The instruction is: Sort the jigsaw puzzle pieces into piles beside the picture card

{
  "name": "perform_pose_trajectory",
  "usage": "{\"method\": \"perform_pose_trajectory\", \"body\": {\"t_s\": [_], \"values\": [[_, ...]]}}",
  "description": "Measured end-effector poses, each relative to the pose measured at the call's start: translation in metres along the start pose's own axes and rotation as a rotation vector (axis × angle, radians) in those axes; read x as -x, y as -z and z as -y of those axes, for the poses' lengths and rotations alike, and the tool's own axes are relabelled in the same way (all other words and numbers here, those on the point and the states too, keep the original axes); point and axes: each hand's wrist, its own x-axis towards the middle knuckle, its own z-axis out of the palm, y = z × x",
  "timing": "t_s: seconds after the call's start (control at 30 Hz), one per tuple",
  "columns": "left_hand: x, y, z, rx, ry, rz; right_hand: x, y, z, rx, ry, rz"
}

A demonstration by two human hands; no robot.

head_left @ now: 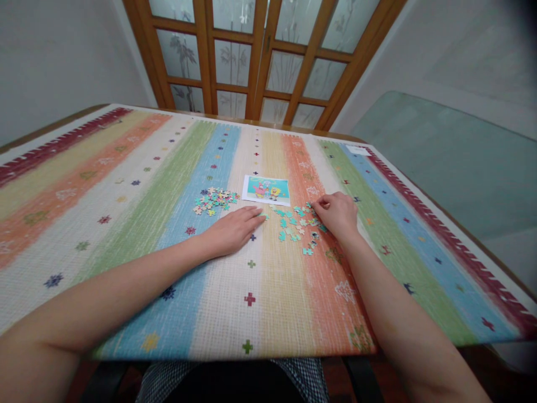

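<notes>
My left hand (233,228) lies flat on the striped cloth (126,184), fingers stretched toward a teal puzzle piece (263,215) at its fingertips. My right hand (337,212) is curled, its fingertips pinched among scattered teal puzzle pieces (293,226); what they hold is hidden. A separate heap of mixed-colour pieces (215,200) sits left of a small cartoon reference picture (267,190).
The cloth covers a wooden table whose right edge (461,246) runs diagonally. A white label (358,150) lies at the far right corner. A wood-framed frosted glass door (260,56) stands behind the table. A glass surface (453,162) is at right.
</notes>
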Motion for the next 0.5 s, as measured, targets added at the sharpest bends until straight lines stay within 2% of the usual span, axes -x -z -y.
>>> {"method": "perform_pose_trajectory", "body": {"t_s": [0.27,0.5], "values": [[-0.0005,0.0017,-0.0017,-0.021,0.006,0.021,-0.0026,-0.0050,-0.0065,-0.149,0.109,-0.109],[-0.0013,0.0024,-0.0017,-0.040,-0.007,0.022,-0.0024,-0.0044,0.0008,-0.276,0.264,-0.188]]}}
